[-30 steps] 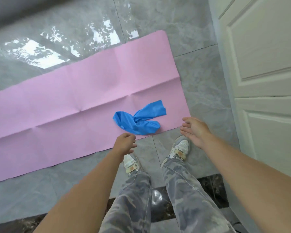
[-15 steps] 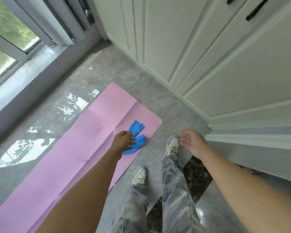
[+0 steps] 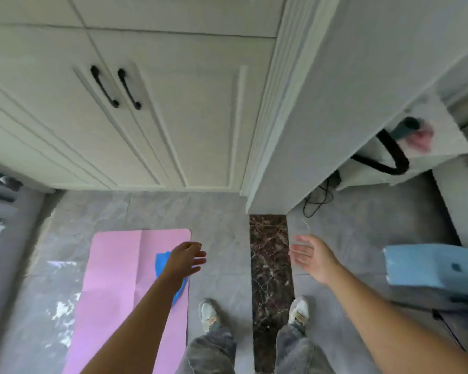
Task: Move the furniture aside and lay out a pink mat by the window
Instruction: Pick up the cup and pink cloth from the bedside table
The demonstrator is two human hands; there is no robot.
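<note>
The pink mat (image 3: 114,287) lies flat on the grey tiled floor at the lower left, its near end towards the cabinet. A blue cloth (image 3: 162,263) rests on the mat's right edge, mostly hidden behind my left forearm. My left hand (image 3: 185,259) hovers above that edge with fingers apart, holding nothing. My right hand (image 3: 310,256) is held out over the floor to the right, palm open and empty. My two feet stand between the mat and a dark marble strip (image 3: 270,265).
White cabinet doors with black handles (image 3: 114,87) fill the wall ahead. A white door frame (image 3: 270,130) stands at centre right. A light blue boxy object (image 3: 432,268) sits on the floor at right, with cables (image 3: 316,201) and a white unit behind. The window frame is at far left.
The view has swung to the right, from the mat and window towards the cabinet and doorway. Both hands stay empty; the left hand's fingers have spread. The mat and blue cloth lie where they were.
</note>
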